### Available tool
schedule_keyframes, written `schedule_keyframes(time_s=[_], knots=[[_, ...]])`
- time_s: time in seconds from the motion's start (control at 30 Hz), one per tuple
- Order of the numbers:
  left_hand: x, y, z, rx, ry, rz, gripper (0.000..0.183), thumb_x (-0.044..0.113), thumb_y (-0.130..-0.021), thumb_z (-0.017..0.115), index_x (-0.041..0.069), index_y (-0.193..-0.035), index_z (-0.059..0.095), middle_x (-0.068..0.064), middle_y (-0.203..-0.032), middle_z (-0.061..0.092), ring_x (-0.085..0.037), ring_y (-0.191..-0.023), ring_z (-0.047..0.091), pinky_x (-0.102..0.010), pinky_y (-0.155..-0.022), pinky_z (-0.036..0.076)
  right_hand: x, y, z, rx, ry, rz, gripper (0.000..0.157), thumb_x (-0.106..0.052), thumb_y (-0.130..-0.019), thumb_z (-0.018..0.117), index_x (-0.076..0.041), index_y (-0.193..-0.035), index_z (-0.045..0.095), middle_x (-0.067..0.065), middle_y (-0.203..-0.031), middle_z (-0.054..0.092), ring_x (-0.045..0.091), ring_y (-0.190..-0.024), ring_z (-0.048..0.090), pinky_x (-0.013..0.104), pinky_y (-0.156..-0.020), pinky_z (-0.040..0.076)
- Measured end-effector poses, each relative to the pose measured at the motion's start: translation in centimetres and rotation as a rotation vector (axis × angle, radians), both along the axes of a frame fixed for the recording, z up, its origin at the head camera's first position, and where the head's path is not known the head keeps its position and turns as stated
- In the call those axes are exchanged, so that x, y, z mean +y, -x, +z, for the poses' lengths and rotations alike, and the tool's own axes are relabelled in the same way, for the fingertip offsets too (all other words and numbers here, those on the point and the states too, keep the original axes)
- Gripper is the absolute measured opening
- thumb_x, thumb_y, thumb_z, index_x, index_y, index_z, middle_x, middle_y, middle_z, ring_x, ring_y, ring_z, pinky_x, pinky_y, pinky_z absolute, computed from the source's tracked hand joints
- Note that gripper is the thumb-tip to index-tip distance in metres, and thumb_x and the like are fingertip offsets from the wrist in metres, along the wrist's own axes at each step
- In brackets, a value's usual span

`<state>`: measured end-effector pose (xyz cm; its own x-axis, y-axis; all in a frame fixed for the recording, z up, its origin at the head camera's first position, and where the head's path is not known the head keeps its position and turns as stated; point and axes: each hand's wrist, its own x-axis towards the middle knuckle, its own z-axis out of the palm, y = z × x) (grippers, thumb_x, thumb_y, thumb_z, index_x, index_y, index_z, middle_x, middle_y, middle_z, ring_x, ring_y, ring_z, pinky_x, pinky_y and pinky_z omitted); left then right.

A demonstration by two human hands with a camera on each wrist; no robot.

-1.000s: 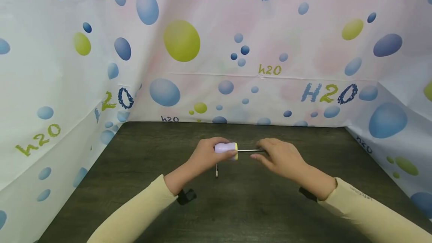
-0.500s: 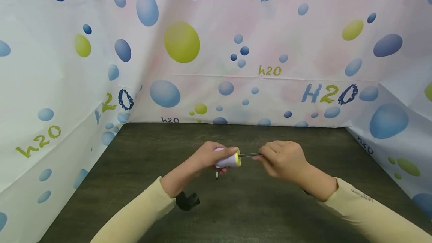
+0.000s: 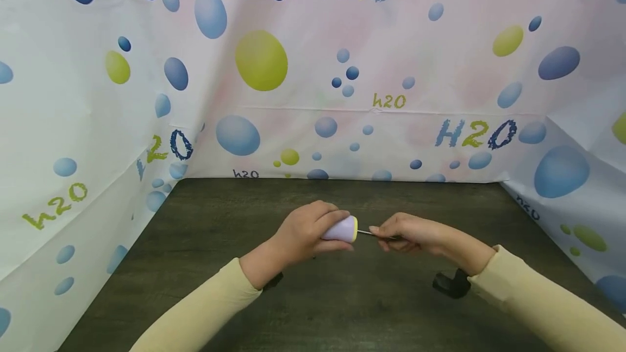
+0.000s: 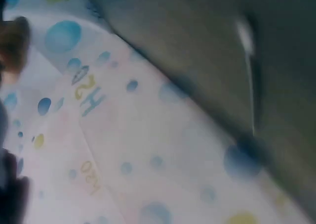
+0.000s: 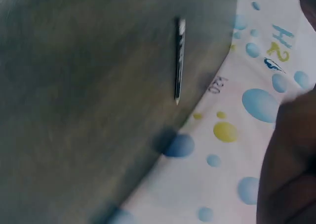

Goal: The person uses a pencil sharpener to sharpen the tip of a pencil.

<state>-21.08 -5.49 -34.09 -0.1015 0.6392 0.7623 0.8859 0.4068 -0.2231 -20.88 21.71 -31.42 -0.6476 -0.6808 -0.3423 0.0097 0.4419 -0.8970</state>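
In the head view my left hand (image 3: pixel 305 232) grips a lavender barrel with a yellow rim (image 3: pixel 341 230), which looks like a pencil sharpener. Its rimmed end faces right. My right hand (image 3: pixel 413 232) pinches a thin dark pencil (image 3: pixel 364 232) between thumb and fingers, and the pencil's far end meets the rimmed face. A second pencil (image 5: pixel 180 61) lies on the table in the right wrist view, tapering to a point. That loose pencil (image 4: pixel 251 80) appears blurred in the left wrist view; the left hand hides most of it from the head camera.
Both hands are over a dark wood-grained table (image 3: pixel 342 308). White sheeting with blue and green bubbles (image 3: pixel 303 96) rises behind the table and along both sides. Black bands (image 3: pixel 452 283) sit at the wrists, below cream sleeves (image 3: pixel 205 303).
The right hand has turned over at the wrist, its fingers shifting on the pencil. The left hand has rolled and moved slightly right with the lavender barrel, now covering most of the loose pencil.
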Motion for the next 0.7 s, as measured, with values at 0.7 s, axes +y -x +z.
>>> schedule_keyframes(time_s=[0.7], knots=[[-0.5, 0.9, 1.8, -1.798, -0.335, 0.053, 0.048, 0.034, -0.102, 0.06, -0.009, -0.121, 0.067, -0.009, -0.09, 0.066, -0.01, -0.063, 0.065, -0.026, -0.066, 0.059, -2.2, 0.7, -0.9, 2.379, -0.008, -0.104, 0.041, -0.028, -0.108, 0.052, -0.008, -0.073, 0.06, -0.001, -0.058, 0.052, 0.011, -0.046, 0.039, 0.024, -0.041, 0.034]])
